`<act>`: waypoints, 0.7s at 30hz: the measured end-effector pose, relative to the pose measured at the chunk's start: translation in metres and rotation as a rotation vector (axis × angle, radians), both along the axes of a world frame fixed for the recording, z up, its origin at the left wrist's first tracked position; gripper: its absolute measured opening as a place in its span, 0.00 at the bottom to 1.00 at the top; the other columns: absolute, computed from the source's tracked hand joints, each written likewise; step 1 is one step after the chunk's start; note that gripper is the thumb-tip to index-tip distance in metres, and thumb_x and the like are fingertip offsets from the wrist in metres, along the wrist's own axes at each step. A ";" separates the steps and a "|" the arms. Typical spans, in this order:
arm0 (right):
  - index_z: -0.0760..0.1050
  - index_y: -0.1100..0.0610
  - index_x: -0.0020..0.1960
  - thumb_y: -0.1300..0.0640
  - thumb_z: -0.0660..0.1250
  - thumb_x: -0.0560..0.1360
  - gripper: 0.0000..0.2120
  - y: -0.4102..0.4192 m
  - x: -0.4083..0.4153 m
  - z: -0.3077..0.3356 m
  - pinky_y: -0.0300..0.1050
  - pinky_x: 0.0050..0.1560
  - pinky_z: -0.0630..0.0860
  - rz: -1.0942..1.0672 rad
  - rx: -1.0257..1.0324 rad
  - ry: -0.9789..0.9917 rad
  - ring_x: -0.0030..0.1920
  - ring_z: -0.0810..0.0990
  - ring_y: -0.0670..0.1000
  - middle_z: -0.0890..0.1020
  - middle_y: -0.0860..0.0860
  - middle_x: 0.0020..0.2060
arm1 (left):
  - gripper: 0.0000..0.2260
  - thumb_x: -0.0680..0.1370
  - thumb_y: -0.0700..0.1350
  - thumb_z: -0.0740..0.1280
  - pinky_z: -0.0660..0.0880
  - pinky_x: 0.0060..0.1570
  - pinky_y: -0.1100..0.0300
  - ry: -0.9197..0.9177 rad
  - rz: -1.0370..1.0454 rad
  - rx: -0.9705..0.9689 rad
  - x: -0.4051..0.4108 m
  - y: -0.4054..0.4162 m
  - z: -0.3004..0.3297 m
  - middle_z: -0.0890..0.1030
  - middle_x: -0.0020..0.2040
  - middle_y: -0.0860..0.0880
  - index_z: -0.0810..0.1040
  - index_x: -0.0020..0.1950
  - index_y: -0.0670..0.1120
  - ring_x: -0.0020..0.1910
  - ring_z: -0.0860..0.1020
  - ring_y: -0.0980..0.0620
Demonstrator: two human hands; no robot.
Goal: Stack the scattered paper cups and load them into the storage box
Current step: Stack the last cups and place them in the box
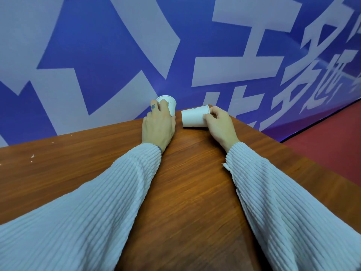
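Left hand (158,126) is wrapping its fingers around an upright white paper cup (169,103) at the far edge of the wood-grain tabletop (187,192); small print on it unreadable; right hand (219,124) is gripping a second cup (193,116), lying on its side, long axis running left-right, its smaller end toward the right hand; ribbed pale sleeves (283,202); blue banner (101,47) with big white characters behind.

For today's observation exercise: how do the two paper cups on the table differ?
The left cup stands upright, its rim up, while the right cup lies on its side. The left hand covers much of the left cup; the right hand leaves the right cup mostly exposed. Both are white.
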State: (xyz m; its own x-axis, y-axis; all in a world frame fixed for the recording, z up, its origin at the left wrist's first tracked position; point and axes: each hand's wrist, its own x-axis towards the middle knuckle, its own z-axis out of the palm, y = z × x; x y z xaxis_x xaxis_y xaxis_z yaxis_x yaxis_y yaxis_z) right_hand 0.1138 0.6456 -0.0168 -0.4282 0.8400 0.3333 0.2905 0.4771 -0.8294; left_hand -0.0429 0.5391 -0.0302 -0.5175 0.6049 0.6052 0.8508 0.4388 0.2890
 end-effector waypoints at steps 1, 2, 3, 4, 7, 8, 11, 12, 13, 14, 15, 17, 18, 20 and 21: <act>0.78 0.54 0.57 0.57 0.62 0.81 0.08 0.000 0.000 0.000 0.43 0.48 0.77 0.001 0.001 -0.002 0.50 0.79 0.46 0.81 0.48 0.51 | 0.17 0.80 0.47 0.64 0.74 0.42 0.51 0.001 -0.019 0.005 0.000 0.000 0.000 0.70 0.65 0.38 0.68 0.67 0.44 0.45 0.77 0.42; 0.78 0.54 0.57 0.57 0.62 0.81 0.08 0.000 0.001 -0.001 0.43 0.48 0.77 0.001 0.005 -0.003 0.50 0.79 0.45 0.81 0.48 0.51 | 0.19 0.79 0.46 0.63 0.74 0.44 0.50 0.010 -0.040 0.001 0.001 -0.001 0.000 0.69 0.66 0.39 0.67 0.69 0.47 0.46 0.76 0.41; 0.78 0.54 0.57 0.57 0.62 0.81 0.08 0.000 0.001 -0.001 0.42 0.47 0.76 -0.002 0.007 -0.005 0.50 0.78 0.45 0.81 0.48 0.51 | 0.21 0.78 0.45 0.62 0.74 0.47 0.49 0.007 -0.054 -0.012 0.001 -0.001 -0.001 0.68 0.67 0.39 0.66 0.71 0.49 0.49 0.75 0.40; 0.78 0.54 0.57 0.57 0.62 0.81 0.07 -0.001 0.001 -0.001 0.41 0.46 0.76 -0.005 0.010 -0.008 0.50 0.78 0.45 0.81 0.48 0.51 | 0.23 0.77 0.45 0.61 0.73 0.51 0.47 -0.005 -0.052 -0.021 0.002 -0.002 0.000 0.67 0.69 0.39 0.66 0.73 0.50 0.53 0.75 0.39; 0.77 0.53 0.56 0.57 0.63 0.81 0.07 -0.011 0.002 0.002 0.40 0.44 0.74 -0.008 0.007 -0.014 0.49 0.78 0.44 0.80 0.48 0.50 | 0.31 0.77 0.48 0.60 0.69 0.60 0.45 -0.043 0.021 -0.044 0.006 -0.008 0.001 0.70 0.71 0.40 0.57 0.80 0.49 0.62 0.72 0.39; 0.77 0.53 0.54 0.58 0.63 0.80 0.06 -0.019 0.002 0.003 0.40 0.43 0.74 -0.012 0.007 -0.008 0.48 0.79 0.45 0.80 0.48 0.48 | 0.33 0.76 0.49 0.59 0.69 0.60 0.46 -0.039 0.036 -0.072 0.007 -0.012 0.001 0.73 0.68 0.40 0.55 0.81 0.48 0.61 0.72 0.40; 0.75 0.54 0.48 0.58 0.61 0.79 0.04 -0.050 0.000 0.005 0.46 0.40 0.74 -0.005 0.018 -0.008 0.42 0.78 0.48 0.80 0.52 0.42 | 0.33 0.76 0.51 0.59 0.69 0.60 0.46 -0.123 -0.004 -0.162 0.006 -0.035 0.003 0.76 0.64 0.40 0.54 0.81 0.49 0.59 0.74 0.40; 0.73 0.55 0.48 0.57 0.61 0.78 0.04 -0.062 0.000 0.005 0.48 0.39 0.74 -0.002 0.030 -0.025 0.41 0.78 0.50 0.80 0.55 0.42 | 0.32 0.77 0.52 0.59 0.69 0.62 0.45 -0.209 -0.039 -0.173 0.005 -0.044 0.006 0.75 0.65 0.40 0.54 0.81 0.50 0.60 0.74 0.39; 0.72 0.56 0.48 0.57 0.60 0.78 0.04 -0.072 0.000 0.004 0.51 0.39 0.74 -0.002 0.040 -0.047 0.40 0.77 0.52 0.80 0.56 0.43 | 0.31 0.78 0.53 0.59 0.69 0.63 0.45 -0.316 -0.086 -0.177 0.004 -0.052 0.008 0.73 0.67 0.41 0.55 0.80 0.50 0.63 0.74 0.40; 0.71 0.57 0.48 0.57 0.59 0.78 0.04 -0.083 0.001 0.005 0.54 0.38 0.74 -0.001 0.045 -0.061 0.38 0.76 0.53 0.79 0.57 0.43 | 0.31 0.78 0.55 0.60 0.70 0.65 0.45 -0.421 -0.134 -0.183 0.003 -0.060 0.011 0.72 0.68 0.42 0.57 0.79 0.50 0.64 0.73 0.40; 0.70 0.57 0.47 0.58 0.59 0.77 0.04 -0.092 0.002 0.006 0.54 0.38 0.73 -0.003 0.035 -0.060 0.37 0.74 0.53 0.79 0.58 0.43 | 0.31 0.76 0.57 0.60 0.70 0.65 0.44 -0.510 -0.180 -0.191 0.004 -0.068 0.014 0.72 0.68 0.43 0.59 0.78 0.50 0.64 0.73 0.41; 0.69 0.58 0.46 0.60 0.58 0.78 0.03 -0.108 0.006 0.012 0.49 0.38 0.69 -0.005 -0.012 -0.016 0.37 0.71 0.49 0.77 0.57 0.42 | 0.33 0.71 0.61 0.59 0.74 0.62 0.42 -0.639 -0.240 -0.182 0.010 -0.085 0.022 0.75 0.65 0.45 0.63 0.74 0.50 0.60 0.76 0.43; 0.70 0.56 0.46 0.60 0.57 0.79 0.04 -0.115 0.008 0.015 0.45 0.39 0.68 -0.007 -0.034 0.001 0.39 0.72 0.47 0.77 0.53 0.41 | 0.33 0.71 0.62 0.60 0.75 0.61 0.42 -0.681 -0.247 -0.164 0.015 -0.094 0.024 0.76 0.64 0.47 0.64 0.73 0.50 0.58 0.77 0.43; 0.74 0.54 0.51 0.60 0.58 0.79 0.06 -0.131 0.011 0.024 0.43 0.42 0.70 0.005 -0.053 -0.009 0.45 0.77 0.47 0.80 0.48 0.48 | 0.32 0.74 0.61 0.64 0.75 0.61 0.43 -0.704 -0.213 -0.118 0.023 -0.113 0.029 0.76 0.62 0.47 0.63 0.73 0.47 0.58 0.77 0.43; 0.75 0.54 0.53 0.58 0.58 0.79 0.08 -0.137 0.011 0.028 0.43 0.43 0.72 0.017 -0.054 -0.030 0.48 0.78 0.48 0.81 0.48 0.51 | 0.30 0.76 0.59 0.66 0.74 0.60 0.45 -0.696 -0.181 -0.091 0.026 -0.121 0.029 0.76 0.62 0.46 0.63 0.72 0.46 0.58 0.77 0.42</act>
